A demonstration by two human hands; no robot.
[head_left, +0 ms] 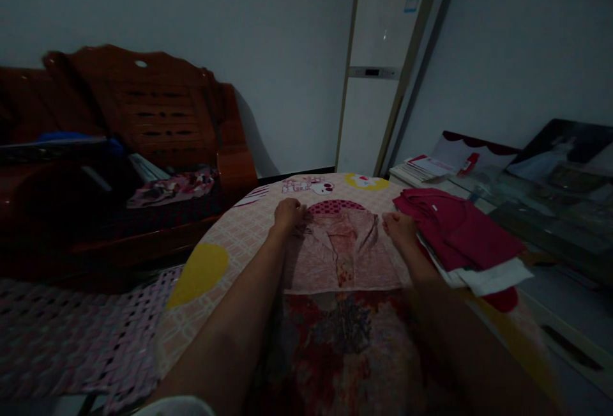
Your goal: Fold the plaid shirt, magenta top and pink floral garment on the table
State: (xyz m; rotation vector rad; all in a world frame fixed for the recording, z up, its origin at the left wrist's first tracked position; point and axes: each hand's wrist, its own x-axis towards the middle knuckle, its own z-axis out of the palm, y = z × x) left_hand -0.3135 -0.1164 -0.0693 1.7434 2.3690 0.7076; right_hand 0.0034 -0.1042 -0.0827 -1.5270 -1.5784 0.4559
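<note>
A thin pink shirt (313,262) with a red and grey print on its lower part lies spread over the round table. Its pale upper section reaches toward the far side, with an opening at the middle. At the far left corner, my left hand (287,216) is closed on the cloth. My right hand (401,229) is closed at the far right corner, its fingertips pinched at the fabric edge; dim light blurs the exact grip. Both forearms stretch forward along the sides of the shirt.
A patterned cloth (253,231) covers the table. Folded crimson clothing (454,227) lies on white cloth (500,275) close to my right arm. A glass-topped cabinet (536,211) stands right, a wooden bench (158,109) left, and a tall white air conditioner (371,122) behind.
</note>
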